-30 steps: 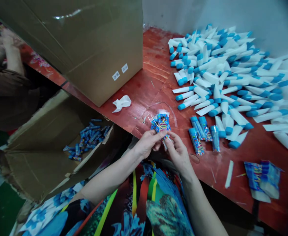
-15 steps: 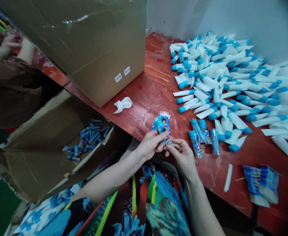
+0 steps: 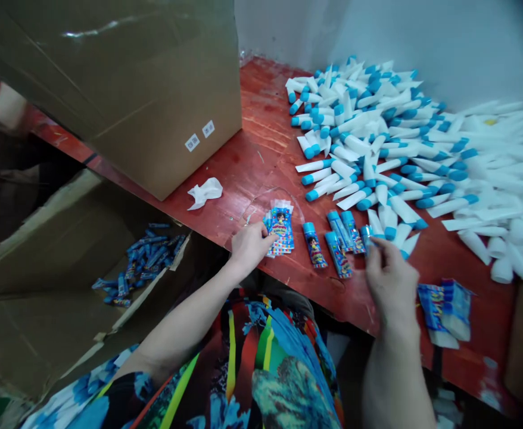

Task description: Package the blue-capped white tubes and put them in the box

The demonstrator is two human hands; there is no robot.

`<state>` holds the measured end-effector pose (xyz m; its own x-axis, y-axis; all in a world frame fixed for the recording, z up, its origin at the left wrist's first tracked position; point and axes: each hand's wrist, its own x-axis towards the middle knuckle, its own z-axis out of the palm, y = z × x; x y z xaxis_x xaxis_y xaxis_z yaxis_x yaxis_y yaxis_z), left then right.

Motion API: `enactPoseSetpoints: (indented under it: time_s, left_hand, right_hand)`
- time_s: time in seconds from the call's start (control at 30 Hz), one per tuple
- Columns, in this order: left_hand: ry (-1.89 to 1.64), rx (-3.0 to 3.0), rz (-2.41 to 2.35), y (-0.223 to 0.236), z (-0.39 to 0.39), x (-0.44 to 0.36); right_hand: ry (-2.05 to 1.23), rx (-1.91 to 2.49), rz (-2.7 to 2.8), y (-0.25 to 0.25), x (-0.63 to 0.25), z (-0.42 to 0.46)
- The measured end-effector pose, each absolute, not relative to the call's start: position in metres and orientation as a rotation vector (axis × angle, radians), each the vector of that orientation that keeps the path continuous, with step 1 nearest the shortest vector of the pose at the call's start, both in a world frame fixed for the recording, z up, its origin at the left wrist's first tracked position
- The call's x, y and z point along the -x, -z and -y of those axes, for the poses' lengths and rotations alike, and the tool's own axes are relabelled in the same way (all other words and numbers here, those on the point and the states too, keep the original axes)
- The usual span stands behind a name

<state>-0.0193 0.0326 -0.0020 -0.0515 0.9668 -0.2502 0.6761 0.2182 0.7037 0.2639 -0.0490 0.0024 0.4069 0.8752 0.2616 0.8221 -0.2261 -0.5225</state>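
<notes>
A small stack of printed blue wrappers [image 3: 282,225] lies at the table's front edge. My left hand [image 3: 251,249] is at its left side, fingertips closed on the edge of a wrapper. To the right, my right hand [image 3: 391,277] has its thumb and fingers around a small blue-capped tube [image 3: 366,233], partly hidden by the hand. Between my hands lies a tube in a printed sleeve [image 3: 314,245]. Beside it are a second sleeved tube [image 3: 338,255] and a pair of similar tubes [image 3: 346,232] close together.
A big heap of white tubes with blue caps [image 3: 369,137] covers the back right. A tall carton [image 3: 167,107] stands at left, crumpled white paper [image 3: 205,193] beside it. Wrapper bundles [image 3: 444,313] lie at right. Below left, an open carton [image 3: 51,286] holds small blue packs. A co-worker's arm [image 3: 6,107] shows far left.
The sleeved tube that both hands held now lies on the table. My left hand has moved left to the wrappers, my right hand right to another tube. The view has shifted right.
</notes>
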Motion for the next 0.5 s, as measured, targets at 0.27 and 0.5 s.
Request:
enactPoseSetpoints:
  time_s: [0.27,0.5]
  left_hand:
    - [-0.498,-1.522,-1.739,0.000,-0.036,0.023]
    - [-0.480,-1.518,-1.709,0.000,-0.036,0.024]
  right_hand:
    - [0.166,2.384,1.415,-0.005,-0.347,-0.011]
    - [0.090,2.293,2.362,-0.014,-0.340,-0.025]
